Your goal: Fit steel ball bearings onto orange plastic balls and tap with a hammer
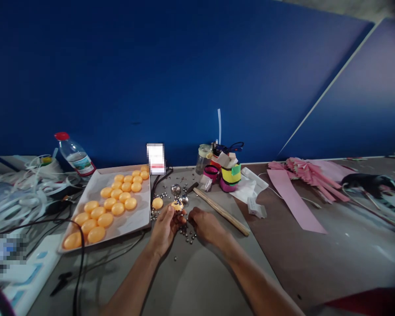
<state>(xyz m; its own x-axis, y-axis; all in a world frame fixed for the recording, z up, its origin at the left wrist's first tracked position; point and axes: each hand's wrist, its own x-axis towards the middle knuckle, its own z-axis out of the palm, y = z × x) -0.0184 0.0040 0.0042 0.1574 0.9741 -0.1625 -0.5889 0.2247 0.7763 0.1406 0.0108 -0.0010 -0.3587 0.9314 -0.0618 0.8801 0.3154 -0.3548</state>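
Note:
My left hand [164, 228] is closed around a small round orange piece [177, 205] with dark and shiny bits on its top. Just to its right, my right hand [204, 223] is low over the table, its fingers curled together; whatever they pinch is hidden. Loose silver beads [189, 238] lie scattered between and around both hands. Another orange ball [157, 202] rests on the table left of my left hand. Beyond the fingers sit a shiny silver ball [176, 189] and a second silver piece [183, 200]. A hammer with a wooden handle [222, 211] lies right of them.
At the left, a white tray [127, 221] holds several orange balls. A bottle [77, 158] and tangled white cords [13, 193] are beyond it. A glass jar [204, 158], a yellow-and-purple container [231, 176] and pink strips [292, 199] stand or lie to the right. A blue partition [184, 79] closes the back.

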